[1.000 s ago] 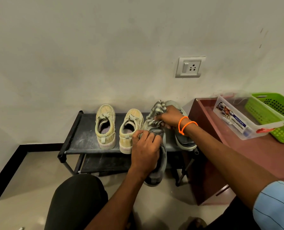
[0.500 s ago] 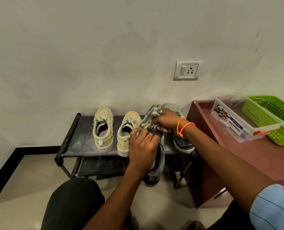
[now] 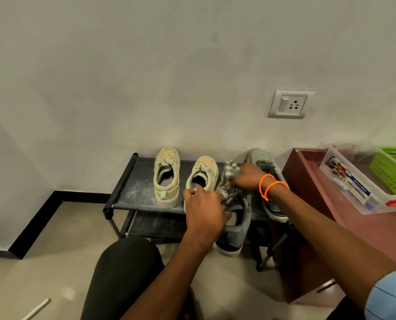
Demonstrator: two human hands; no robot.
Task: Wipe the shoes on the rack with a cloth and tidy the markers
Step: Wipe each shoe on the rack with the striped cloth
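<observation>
My left hand (image 3: 205,211) grips a grey sneaker (image 3: 235,229) by its collar, holding it off the front edge of the black shoe rack (image 3: 132,192). My right hand (image 3: 247,177), with orange bands on the wrist, holds a striped grey-white cloth (image 3: 229,172) against the toe end of that sneaker. Its mate, the other grey sneaker (image 3: 269,181), sits on the rack at the right, partly hidden by my right wrist. Two beige sneakers (image 3: 167,176) (image 3: 201,179) stand side by side on the rack's top shelf, heels toward me.
A maroon table (image 3: 307,181) stands right of the rack with a clear plastic box (image 3: 354,183) and a green basket (image 3: 393,172) on it. A wall socket (image 3: 290,103) sits above. My knee (image 3: 125,269) is below. A white stick-like object (image 3: 36,309) lies on the floor.
My view has shifted so everything sits further right. My right hand with the cloth has moved slightly along the grey sneaker's front; my left hand keeps holding the sneaker.
</observation>
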